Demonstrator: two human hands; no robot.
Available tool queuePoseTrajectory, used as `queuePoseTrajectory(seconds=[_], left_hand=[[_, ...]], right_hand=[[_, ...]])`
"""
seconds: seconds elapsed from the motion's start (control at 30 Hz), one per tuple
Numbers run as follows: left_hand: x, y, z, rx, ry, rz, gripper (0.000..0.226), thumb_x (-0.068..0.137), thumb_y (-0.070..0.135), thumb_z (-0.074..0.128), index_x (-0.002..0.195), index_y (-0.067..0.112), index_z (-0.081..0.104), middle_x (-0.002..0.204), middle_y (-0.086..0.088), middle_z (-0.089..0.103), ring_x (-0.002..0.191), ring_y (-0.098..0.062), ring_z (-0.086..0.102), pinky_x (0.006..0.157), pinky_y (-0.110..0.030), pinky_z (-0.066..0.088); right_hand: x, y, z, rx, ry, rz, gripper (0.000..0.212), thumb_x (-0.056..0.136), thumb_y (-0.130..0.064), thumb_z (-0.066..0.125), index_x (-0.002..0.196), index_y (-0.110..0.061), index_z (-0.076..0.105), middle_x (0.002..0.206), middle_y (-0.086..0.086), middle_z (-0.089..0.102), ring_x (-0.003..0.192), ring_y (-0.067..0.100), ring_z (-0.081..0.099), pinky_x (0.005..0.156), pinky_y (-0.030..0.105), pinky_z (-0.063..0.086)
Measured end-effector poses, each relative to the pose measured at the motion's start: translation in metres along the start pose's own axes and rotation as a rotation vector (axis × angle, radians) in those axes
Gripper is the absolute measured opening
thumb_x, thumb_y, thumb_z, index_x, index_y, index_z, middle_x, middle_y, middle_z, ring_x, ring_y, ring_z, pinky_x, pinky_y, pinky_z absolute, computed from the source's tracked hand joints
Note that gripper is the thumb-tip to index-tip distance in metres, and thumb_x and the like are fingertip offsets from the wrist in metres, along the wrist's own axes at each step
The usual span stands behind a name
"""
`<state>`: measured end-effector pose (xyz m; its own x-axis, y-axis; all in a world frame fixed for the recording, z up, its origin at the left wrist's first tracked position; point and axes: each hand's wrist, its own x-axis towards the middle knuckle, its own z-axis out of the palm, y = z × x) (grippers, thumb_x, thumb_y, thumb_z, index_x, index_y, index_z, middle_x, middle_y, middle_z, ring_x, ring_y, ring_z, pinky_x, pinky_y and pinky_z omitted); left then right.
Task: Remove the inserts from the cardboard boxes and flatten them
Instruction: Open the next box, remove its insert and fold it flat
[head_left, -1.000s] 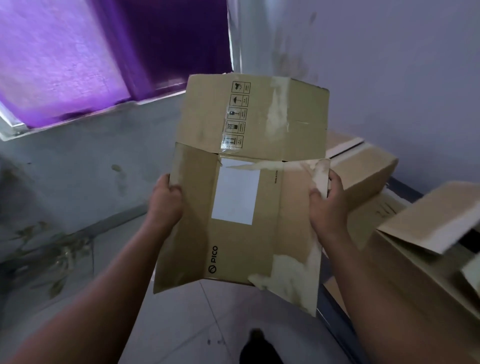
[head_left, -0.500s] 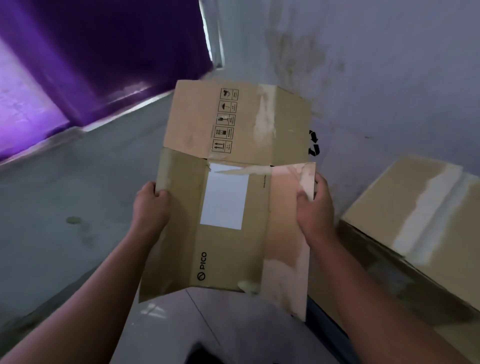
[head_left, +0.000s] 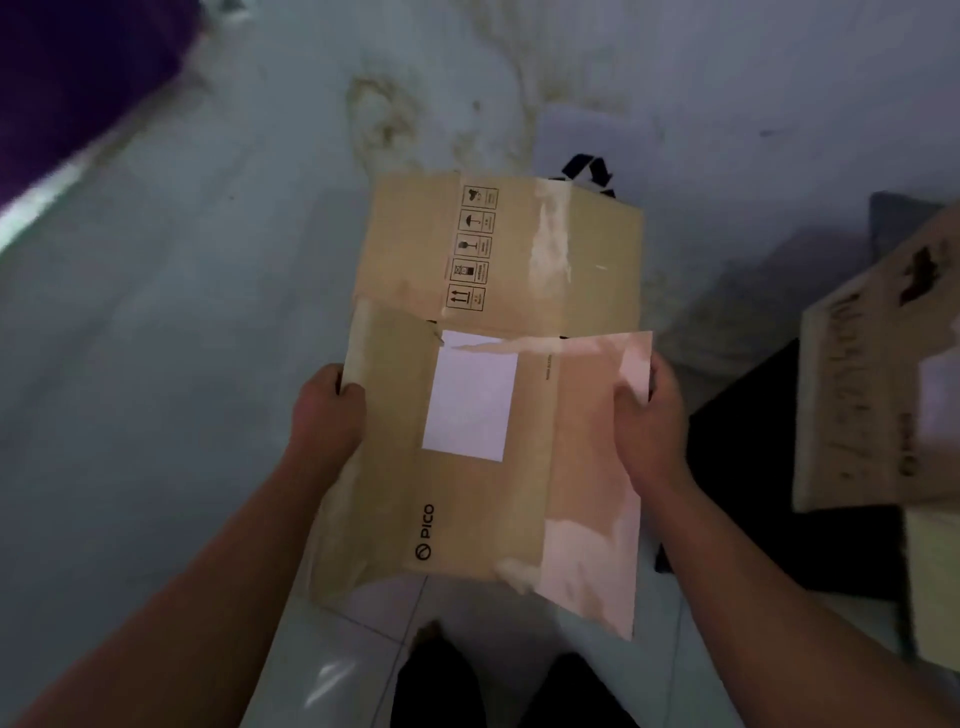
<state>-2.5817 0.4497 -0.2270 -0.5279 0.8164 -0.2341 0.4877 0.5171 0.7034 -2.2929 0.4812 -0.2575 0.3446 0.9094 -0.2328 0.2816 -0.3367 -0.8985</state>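
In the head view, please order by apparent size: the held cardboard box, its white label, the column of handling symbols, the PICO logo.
Largest to smallest:
cardboard box
white label
column of handling symbols, similar height, narrower
PICO logo
All sit on one box, so nearness matters little.

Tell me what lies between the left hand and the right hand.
Head view: the cardboard box spans the gap, the left hand and right hand each holding a side edge. Its white label sits between them, nearer the left hand.
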Motion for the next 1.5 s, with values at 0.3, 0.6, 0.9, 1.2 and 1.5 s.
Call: queuePoseTrajectory(seconds=[0.3, 0.6, 0.9, 1.2, 1.5], left_hand=[[0.14, -0.121, 0.184, 0.106, -0.161, 0.093, 0.029, 0.096, 0.011, 0.038, 0.117, 0.008, 0.057, 0.108, -0.015, 0.063, 0.097, -0.034, 0.059, 0.089, -0.048, 0.05], [0.242, -0.228, 0.357, 0.016, -0.093, 0.17, 0.032, 0.095, 0.014, 0.048, 0.127, 0.012, 0.048, 0.117, -0.015, 0.063, 0.094, -0.027, 0.059, 0.081, -0.036, 0.048], [0.266, -0.32, 0.447, 0.715, -0.372, 0.426, 0.079, 0.082, 0.062, 0.055, 0.148, 0.042, 0.015, 0.159, -0.009, -0.013, 0.143, -0.045, 0.001, 0.112, -0.058, 0.016], [0.219, -0.392, 0.482, 0.935, -0.743, 0.844, 0.12, 0.052, 0.098, 0.031, 0.135, 0.045, -0.036, 0.146, -0.001, -0.046, 0.131, -0.046, -0.038, 0.105, -0.07, -0.012], [0.205, -0.4, 0.482, 1.07, -0.648, 0.946, 0.129, 0.046, 0.09, 0.045, 0.153, 0.027, 0.008, 0.159, -0.014, 0.005, 0.137, -0.052, -0.002, 0.098, -0.07, 0.01]], right_hand=[[0.1, 0.187, 0.095, -0.04, 0.14, 0.049, 0.042, 0.09, -0.009, 0.049, 0.13, -0.023, 0.053, 0.118, -0.002, 0.064, 0.104, 0.017, 0.06, 0.09, 0.038, 0.051], [0.225, 0.382, 0.182, -0.066, 0.241, 0.055, 0.04, 0.091, -0.016, 0.053, 0.129, -0.027, 0.053, 0.117, 0.0, 0.064, 0.103, 0.022, 0.061, 0.092, 0.044, 0.051], [0.291, 0.469, 0.209, -0.325, 0.223, 0.129, 0.043, 0.094, -0.02, 0.053, 0.136, -0.012, 0.048, 0.134, 0.014, 0.055, 0.121, 0.033, 0.052, 0.098, 0.034, 0.041], [0.27, 0.499, 0.246, -0.72, 0.184, 0.195, 0.056, 0.095, -0.036, 0.04, 0.147, -0.038, 0.019, 0.154, 0.003, 0.016, 0.135, 0.034, 0.027, 0.106, 0.048, 0.026], [0.212, 0.52, 0.272, -1.038, -0.395, -0.106, 0.074, 0.084, -0.078, 0.023, 0.145, -0.051, -0.01, 0.156, -0.007, -0.027, 0.142, 0.026, -0.028, 0.11, 0.058, -0.016]])
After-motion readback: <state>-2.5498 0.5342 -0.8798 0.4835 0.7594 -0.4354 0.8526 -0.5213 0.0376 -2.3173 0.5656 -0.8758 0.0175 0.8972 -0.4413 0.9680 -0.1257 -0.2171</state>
